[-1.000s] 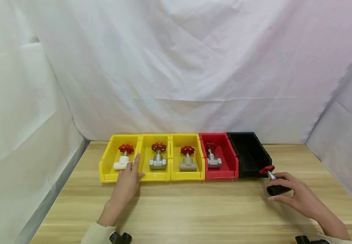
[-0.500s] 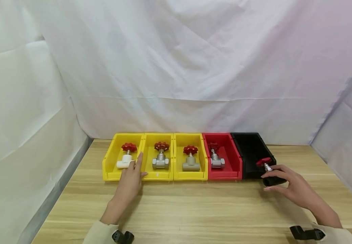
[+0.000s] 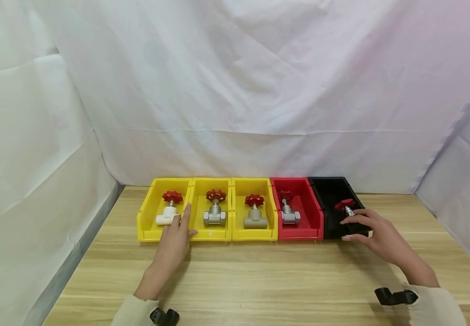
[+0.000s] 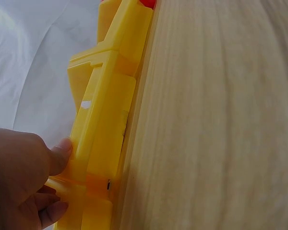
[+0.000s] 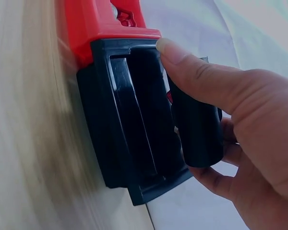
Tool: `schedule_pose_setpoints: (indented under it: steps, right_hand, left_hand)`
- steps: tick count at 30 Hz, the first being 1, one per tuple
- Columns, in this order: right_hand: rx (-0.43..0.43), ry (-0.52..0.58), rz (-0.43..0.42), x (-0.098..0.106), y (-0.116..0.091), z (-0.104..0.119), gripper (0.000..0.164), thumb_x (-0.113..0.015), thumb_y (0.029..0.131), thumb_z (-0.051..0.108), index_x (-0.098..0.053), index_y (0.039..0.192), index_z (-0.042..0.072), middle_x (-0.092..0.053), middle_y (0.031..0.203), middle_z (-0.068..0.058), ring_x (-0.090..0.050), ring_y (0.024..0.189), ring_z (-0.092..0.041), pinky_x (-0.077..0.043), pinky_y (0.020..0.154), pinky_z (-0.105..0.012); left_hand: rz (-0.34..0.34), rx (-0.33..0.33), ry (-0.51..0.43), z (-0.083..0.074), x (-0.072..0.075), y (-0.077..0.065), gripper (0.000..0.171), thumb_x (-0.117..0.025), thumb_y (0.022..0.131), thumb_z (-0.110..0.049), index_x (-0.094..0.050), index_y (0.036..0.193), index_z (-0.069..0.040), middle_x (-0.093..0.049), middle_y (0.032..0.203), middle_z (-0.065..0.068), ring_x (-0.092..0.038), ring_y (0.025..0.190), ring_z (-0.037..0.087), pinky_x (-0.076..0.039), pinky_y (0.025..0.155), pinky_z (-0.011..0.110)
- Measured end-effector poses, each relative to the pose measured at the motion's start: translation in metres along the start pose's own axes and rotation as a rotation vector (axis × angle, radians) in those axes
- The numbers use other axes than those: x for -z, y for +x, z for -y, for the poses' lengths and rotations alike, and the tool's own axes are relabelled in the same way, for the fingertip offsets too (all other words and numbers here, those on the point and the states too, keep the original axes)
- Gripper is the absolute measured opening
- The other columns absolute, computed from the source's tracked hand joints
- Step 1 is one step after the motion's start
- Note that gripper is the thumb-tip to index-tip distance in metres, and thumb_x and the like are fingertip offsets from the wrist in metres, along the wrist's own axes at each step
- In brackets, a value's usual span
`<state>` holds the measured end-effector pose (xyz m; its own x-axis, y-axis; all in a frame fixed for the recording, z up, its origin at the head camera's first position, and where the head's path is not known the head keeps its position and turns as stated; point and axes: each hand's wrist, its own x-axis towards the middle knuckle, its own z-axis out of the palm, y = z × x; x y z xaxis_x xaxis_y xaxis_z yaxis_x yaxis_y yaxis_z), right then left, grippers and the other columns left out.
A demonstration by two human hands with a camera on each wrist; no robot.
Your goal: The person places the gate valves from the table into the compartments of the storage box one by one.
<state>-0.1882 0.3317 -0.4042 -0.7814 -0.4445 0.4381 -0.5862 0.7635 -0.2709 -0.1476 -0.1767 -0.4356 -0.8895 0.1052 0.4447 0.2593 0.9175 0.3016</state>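
My right hand (image 3: 381,233) pinches a black-bodied valve (image 5: 199,129) with a red handwheel (image 3: 344,204). It holds the valve over the front of the black bin (image 3: 326,192), thumb on one side of the body and fingers on the other. Far to the left, my left hand (image 3: 174,242) rests on the divider between the two leftmost yellow bins, its index finger stretched along it. The left thumb (image 4: 61,152) touches the front lip of the second yellow bin (image 4: 103,110). Beside that hand lie a white valve (image 3: 166,216) and a silver valve (image 3: 214,217).
The bins stand side by side against a white cloth (image 3: 235,90). A third yellow bin (image 3: 255,234) holds a grey valve (image 3: 255,220), and the red bin (image 3: 306,213) holds another silver valve (image 3: 289,216). Wooden tabletop (image 3: 259,276) stretches in front.
My right hand has carried the black-bodied valve left and away from me, from in front of the black bin to over it. The left hand keeps its place on the yellow bins.
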Motion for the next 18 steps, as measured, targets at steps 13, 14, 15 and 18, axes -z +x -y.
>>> schedule_pose_setpoints:
  steps: [13,14,15,18]
  right_hand:
    - [-0.043,0.045,0.038,-0.009,0.018,0.0,0.034,-0.084,0.072,0.021,-0.07,0.102,0.02,-0.057,0.114,-0.016,-0.054,0.104,-0.039,-0.046,0.078,-0.058]
    - [-0.046,0.046,0.046,-0.009,0.019,0.0,0.033,-0.084,0.072,0.022,-0.07,0.102,0.02,-0.057,0.114,-0.016,-0.054,0.104,-0.04,-0.046,0.078,-0.058]
    - [-0.05,0.046,0.056,-0.01,0.021,0.001,0.032,-0.083,0.073,0.022,-0.07,0.102,0.019,-0.057,0.115,-0.017,-0.054,0.104,-0.04,-0.046,0.079,-0.058]
    - [-0.071,0.046,0.083,-0.013,0.026,0.001,0.03,-0.082,0.075,0.023,-0.07,0.102,0.018,-0.056,0.116,-0.018,-0.054,0.104,-0.041,-0.046,0.08,-0.059]
  left_hand:
    - [0.0,-0.014,0.011,0.001,-0.001,-0.001,0.073,-0.07,0.088,-0.012,-0.029,0.147,0.001,-0.055,0.098,0.024,-0.047,0.06,0.03,-0.048,0.062,0.044]
    - [0.0,-0.013,0.01,0.001,0.0,-0.001,0.073,-0.07,0.088,-0.012,-0.029,0.147,0.001,-0.055,0.099,0.024,-0.047,0.061,0.03,-0.048,0.062,0.044]
    - [0.001,-0.011,0.01,0.001,0.0,-0.001,0.073,-0.07,0.088,-0.012,-0.029,0.147,0.001,-0.055,0.099,0.024,-0.047,0.061,0.03,-0.048,0.061,0.044]
    - [0.005,-0.01,0.01,0.001,0.0,0.0,0.073,-0.07,0.088,-0.012,-0.029,0.147,0.001,-0.055,0.099,0.025,-0.047,0.061,0.031,-0.048,0.062,0.044]
